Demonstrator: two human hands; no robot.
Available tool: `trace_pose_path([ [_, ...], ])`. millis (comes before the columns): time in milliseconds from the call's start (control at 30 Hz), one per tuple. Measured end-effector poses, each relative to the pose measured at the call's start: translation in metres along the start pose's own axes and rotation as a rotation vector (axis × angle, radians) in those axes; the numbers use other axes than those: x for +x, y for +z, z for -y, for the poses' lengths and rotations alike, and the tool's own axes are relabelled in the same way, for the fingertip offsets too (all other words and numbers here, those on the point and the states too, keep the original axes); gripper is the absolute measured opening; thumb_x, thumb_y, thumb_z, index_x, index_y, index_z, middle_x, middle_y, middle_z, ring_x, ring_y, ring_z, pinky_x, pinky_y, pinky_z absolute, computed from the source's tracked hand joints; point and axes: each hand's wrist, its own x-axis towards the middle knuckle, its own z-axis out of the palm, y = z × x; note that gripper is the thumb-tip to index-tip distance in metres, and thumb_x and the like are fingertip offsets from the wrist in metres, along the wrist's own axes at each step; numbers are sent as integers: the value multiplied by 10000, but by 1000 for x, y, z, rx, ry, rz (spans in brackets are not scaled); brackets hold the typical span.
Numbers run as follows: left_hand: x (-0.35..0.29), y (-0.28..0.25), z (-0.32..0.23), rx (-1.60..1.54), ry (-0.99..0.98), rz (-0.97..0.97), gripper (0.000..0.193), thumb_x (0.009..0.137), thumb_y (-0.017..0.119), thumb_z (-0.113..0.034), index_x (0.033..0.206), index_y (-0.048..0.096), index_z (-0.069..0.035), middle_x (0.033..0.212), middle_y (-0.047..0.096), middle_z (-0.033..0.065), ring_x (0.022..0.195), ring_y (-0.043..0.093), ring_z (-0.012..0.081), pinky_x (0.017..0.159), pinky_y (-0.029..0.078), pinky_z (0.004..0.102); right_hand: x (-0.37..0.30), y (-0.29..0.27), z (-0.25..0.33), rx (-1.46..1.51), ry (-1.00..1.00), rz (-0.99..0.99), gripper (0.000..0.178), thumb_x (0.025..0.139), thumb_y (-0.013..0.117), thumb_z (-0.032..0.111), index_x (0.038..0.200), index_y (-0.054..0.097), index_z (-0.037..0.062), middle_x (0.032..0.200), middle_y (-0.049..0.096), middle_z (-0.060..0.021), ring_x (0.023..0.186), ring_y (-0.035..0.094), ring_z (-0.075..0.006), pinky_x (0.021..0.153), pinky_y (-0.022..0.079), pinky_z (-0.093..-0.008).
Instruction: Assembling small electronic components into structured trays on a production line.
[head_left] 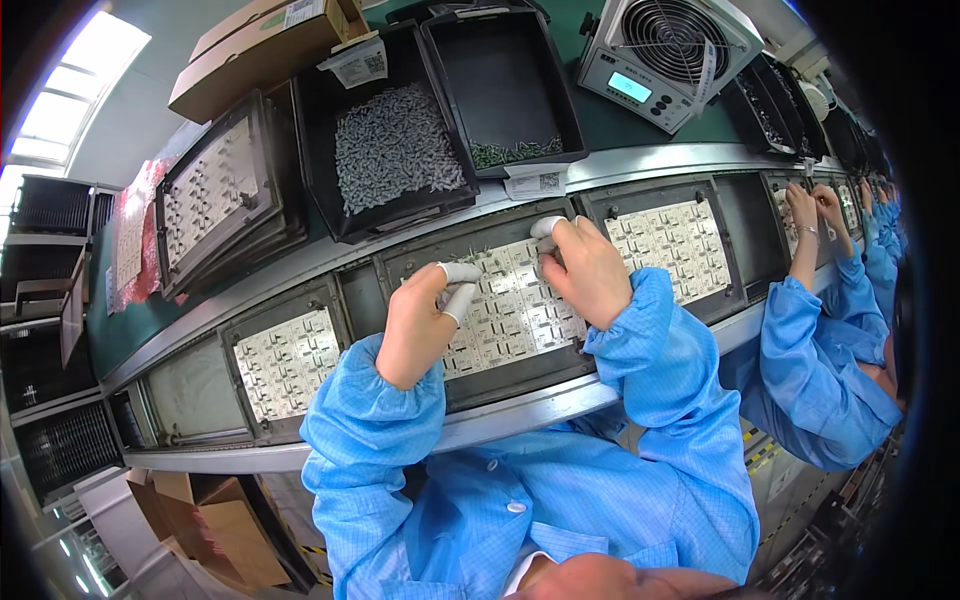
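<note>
The circuit board panel (515, 315) lies below and between the fingers of the left hand (425, 315) and right hand (592, 272). Its long axis runs from the left fingers toward the right. Whether either hand's fingers clamp a part cannot be determined.

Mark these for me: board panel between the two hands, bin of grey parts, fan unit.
Board panel (515, 308): head view, middle of its face.
Bin of grey parts (404, 66): head view, bare far inside.
Fan unit (668, 45): head view, round grille.
</note>
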Motion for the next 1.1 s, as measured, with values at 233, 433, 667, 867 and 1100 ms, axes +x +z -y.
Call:
trace_pose_path([
  [233,1,-2,-3,86,13,21,198,885,642,44,1064,706,-12,942,695,87,838,647,143,761,517,271,0,11,4,-122,-86,-71,323,768,645,-3,1083,595,49,842,617,-124,836,581,-317,748,497,-417],
  [433,1,4,-3,84,-68,-2,190,854,659,40,1028,706,-20,906,682,94,806,643,198,759,520,312,4,3,5,-206,-168,-60,262,766,689,19,1019,630,54,881,609,-115,872,574,-302,770,497,-398],
  [667,11,8,12,485,343,22,231,762,715,10,978,707,-70,996,596,95,929,514,338,837,472,411,1,14,16,-98,-308,-14,189,735,767,104,871,646,55,946,558,-82,888,551,-287,767,488,-384],
  [867,11,5,9,459,375,56,232,756,734,-3,970,716,-91,1085,589,85,992,495,328,858,465,395,-2,19,11,-106,-309,5,203,718,759,87,848,609,47,950,552,-82,882,540,-289,756,486,-386],
  [1100,8,7,8,538,391,48,235,711,716,10,935,703,-62,1087,589,100,1020,511,335,857,486,403,-5,22,9,-50,-299,-51,217,712,716,42,873,571,44,877,557,-91,841,548,-287,744,490,-380],
])
